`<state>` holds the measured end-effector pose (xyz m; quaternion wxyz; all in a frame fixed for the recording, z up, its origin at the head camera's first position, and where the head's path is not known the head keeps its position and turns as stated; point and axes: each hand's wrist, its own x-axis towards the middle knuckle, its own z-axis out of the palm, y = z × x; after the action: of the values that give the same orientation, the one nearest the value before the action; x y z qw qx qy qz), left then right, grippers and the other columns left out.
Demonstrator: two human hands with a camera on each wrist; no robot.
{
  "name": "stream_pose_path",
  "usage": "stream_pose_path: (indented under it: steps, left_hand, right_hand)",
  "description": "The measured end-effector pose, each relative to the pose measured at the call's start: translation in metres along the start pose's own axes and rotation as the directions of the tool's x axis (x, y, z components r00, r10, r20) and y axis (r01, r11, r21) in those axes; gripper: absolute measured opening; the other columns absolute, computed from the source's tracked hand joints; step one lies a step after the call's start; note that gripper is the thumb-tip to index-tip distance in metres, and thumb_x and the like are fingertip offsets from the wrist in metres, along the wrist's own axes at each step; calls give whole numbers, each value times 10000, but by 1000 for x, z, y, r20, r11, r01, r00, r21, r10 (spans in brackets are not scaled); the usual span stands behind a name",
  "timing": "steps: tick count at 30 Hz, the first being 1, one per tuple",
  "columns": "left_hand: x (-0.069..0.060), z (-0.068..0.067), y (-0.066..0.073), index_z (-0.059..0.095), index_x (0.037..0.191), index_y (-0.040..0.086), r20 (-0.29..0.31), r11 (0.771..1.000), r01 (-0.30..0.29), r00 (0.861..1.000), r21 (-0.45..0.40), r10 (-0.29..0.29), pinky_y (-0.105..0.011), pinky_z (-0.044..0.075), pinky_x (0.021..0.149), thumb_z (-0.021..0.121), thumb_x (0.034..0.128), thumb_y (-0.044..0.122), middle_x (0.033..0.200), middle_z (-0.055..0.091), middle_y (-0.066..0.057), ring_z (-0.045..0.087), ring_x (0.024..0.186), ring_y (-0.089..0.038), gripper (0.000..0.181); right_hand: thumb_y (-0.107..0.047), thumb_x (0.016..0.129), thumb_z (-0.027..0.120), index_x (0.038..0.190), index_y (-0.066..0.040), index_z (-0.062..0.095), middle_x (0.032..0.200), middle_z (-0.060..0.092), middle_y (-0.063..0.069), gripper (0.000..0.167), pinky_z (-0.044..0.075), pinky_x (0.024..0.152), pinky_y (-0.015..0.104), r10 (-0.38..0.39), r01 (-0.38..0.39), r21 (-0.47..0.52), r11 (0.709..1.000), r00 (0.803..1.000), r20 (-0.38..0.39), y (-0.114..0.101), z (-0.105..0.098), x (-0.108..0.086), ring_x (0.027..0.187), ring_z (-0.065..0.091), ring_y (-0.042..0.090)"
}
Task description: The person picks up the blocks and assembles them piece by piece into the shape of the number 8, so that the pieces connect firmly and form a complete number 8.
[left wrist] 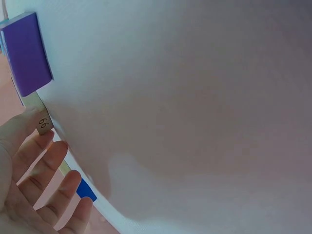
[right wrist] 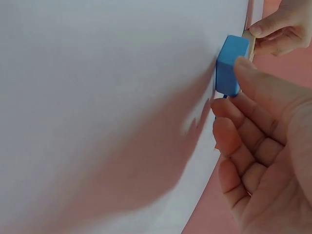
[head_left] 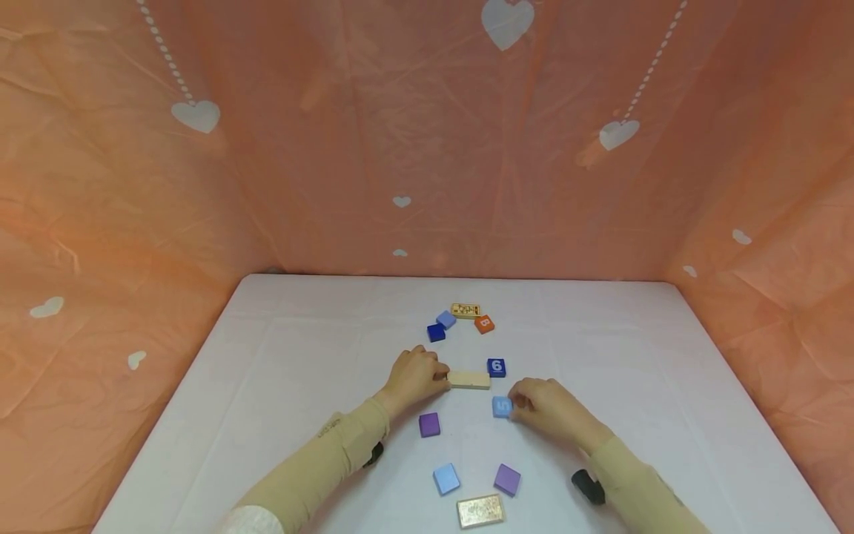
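My left hand pinches the left end of a pale wooden block lying flat; in the left wrist view the thumb and index finger hold the block's end, marked 66. My right hand holds the right edge of a light blue tile between thumb and fingers; the right wrist view shows the thumb on the blue tile. A dark blue tile marked like a 6 or 9 sits by the wooden block's right end. A purple tile lies just below my left hand.
Farther back are a gold block, an orange tile, a blue tile and a dark blue tile. Nearer lie a light blue tile, a purple tile and a gold block.
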<state>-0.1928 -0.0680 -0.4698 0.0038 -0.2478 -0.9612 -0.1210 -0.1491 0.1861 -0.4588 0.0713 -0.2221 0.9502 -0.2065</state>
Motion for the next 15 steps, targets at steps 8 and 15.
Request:
stream_pose_path:
  steps: [8, 15]
  left_hand:
    - [0, 1, 0, 747, 969, 215, 7, 1000, 4, 1000, -9, -4, -235, 344, 636, 710, 789, 365, 729, 611, 60, 431, 683, -96, 238]
    - [0, 1, 0, 746, 978, 214, 3, 1000, 8, 1000, -13, -8, -231, 341, 644, 708, 791, 361, 738, 615, 61, 423, 681, -93, 241]
  right_hand:
    - [-206, 807, 705, 1023, -103, 670, 819, 630, -71, 242, 462, 671, 211, 35, -35, 11, 999, 999, -4, 2, 2, 6, 704, 496, 34]
    - [-194, 817, 697, 1029, -98, 670, 871, 660, -40, 234, 488, 701, 238, 40, -40, 18, 999, 999, -12, 2, 1, 10, 730, 519, 41]
